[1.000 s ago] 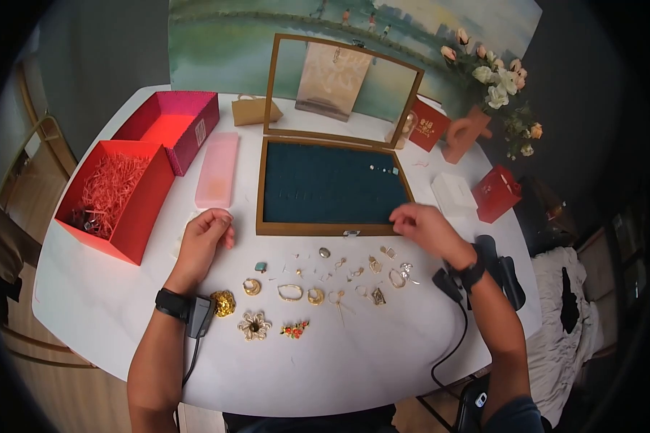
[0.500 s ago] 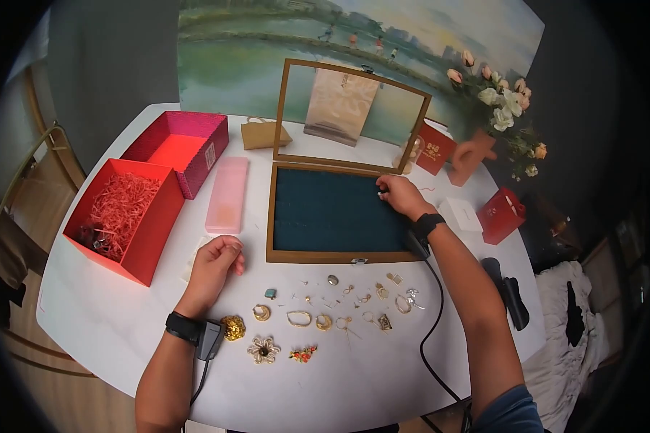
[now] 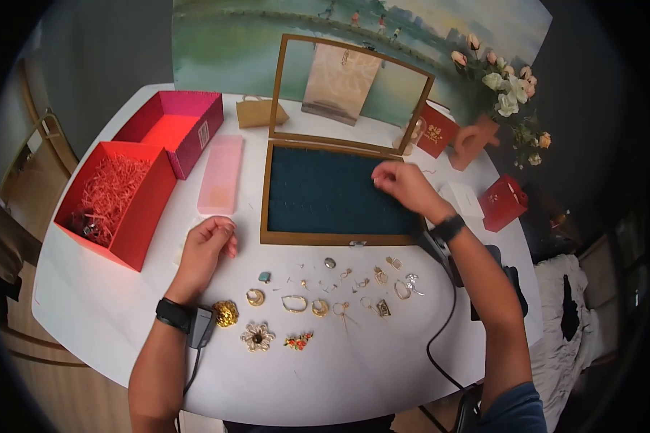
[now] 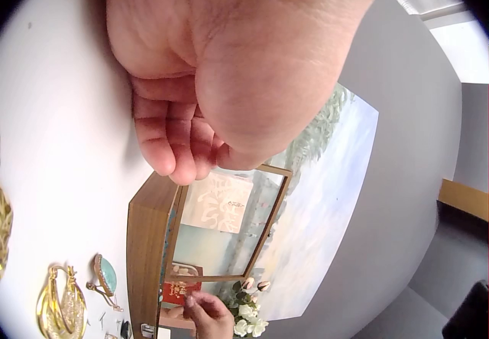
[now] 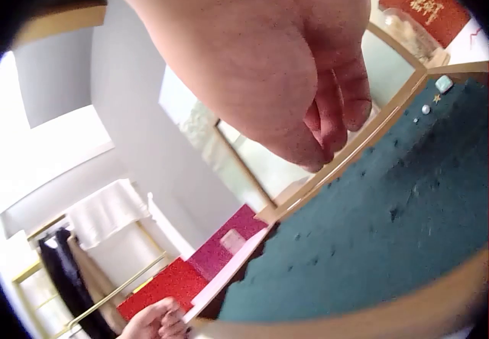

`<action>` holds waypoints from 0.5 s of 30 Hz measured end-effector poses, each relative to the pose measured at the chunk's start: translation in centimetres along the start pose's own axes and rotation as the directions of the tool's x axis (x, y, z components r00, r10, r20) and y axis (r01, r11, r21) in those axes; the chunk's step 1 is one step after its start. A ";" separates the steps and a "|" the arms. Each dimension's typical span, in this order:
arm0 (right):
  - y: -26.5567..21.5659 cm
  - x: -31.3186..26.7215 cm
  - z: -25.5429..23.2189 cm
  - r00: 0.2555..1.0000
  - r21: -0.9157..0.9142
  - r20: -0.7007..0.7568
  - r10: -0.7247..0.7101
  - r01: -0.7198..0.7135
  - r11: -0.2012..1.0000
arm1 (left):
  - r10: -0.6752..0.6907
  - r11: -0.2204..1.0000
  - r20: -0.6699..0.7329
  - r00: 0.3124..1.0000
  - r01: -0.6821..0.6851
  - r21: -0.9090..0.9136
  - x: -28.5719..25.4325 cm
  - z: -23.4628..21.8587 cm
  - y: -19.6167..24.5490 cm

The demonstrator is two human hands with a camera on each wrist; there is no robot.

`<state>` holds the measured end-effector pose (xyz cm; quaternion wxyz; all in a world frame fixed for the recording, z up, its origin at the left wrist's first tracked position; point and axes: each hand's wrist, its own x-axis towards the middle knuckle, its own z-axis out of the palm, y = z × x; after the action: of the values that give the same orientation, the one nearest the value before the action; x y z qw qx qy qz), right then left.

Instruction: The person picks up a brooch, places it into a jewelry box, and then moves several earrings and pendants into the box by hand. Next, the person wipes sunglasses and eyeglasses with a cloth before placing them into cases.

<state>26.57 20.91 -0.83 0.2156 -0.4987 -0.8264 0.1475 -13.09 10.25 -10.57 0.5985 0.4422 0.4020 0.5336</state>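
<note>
My right hand (image 3: 404, 186) is over the right side of a wooden jewelry box (image 3: 318, 237) with a dark teal padded insert (image 3: 318, 187). Its fingers are bent toward the thumb; I cannot tell whether they pinch anything. In the right wrist view a turquoise square (image 5: 444, 84), a small star (image 5: 437, 99) and a pearl (image 5: 426, 110) sit on the insert beyond the fingertips. Loosely curled and with nothing in it, my left hand (image 3: 208, 249) is at the table left of the box. Near it are a turquoise earring (image 3: 265, 277) and gold hoops (image 3: 255, 296).
The box's glazed lid (image 3: 278, 86) stands upright behind. Earrings, brooches and a bracelet (image 3: 294, 303) lie across the front of the table. A pink case (image 3: 221, 173) and a red box of paper shreds (image 3: 148, 216) stand left; a white box (image 3: 461, 200) and red bag (image 3: 503, 202) stand right.
From the box's front right corner my right hand has moved back over the insert, then stayed about there. My left hand has kept its place. The head view has tilted down and back up.
</note>
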 end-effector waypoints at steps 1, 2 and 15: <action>-1.6 -1.8 -0.1 0.991 0.038 0.090 -0.097 0.094 0.995 | -0.009 1.000 -0.008 1.000 0.009 -0.013 0.0 0.0 -0.1; -2.9 -3.8 0.0 0.976 0.028 0.169 -0.141 0.138 0.990 | -0.006 1.000 -0.001 1.000 0.006 -0.012 0.0 0.0 -0.1; -5.1 -12.7 0.0 0.956 -0.015 0.276 -0.099 0.107 0.994 | 0.029 0.999 0.021 0.999 -0.030 0.034 -0.1 0.0 -0.1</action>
<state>27.89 7.25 -1.18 0.0988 -0.4329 -0.8753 0.1916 -13.10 10.18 -10.63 0.5869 0.4635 0.3985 0.5309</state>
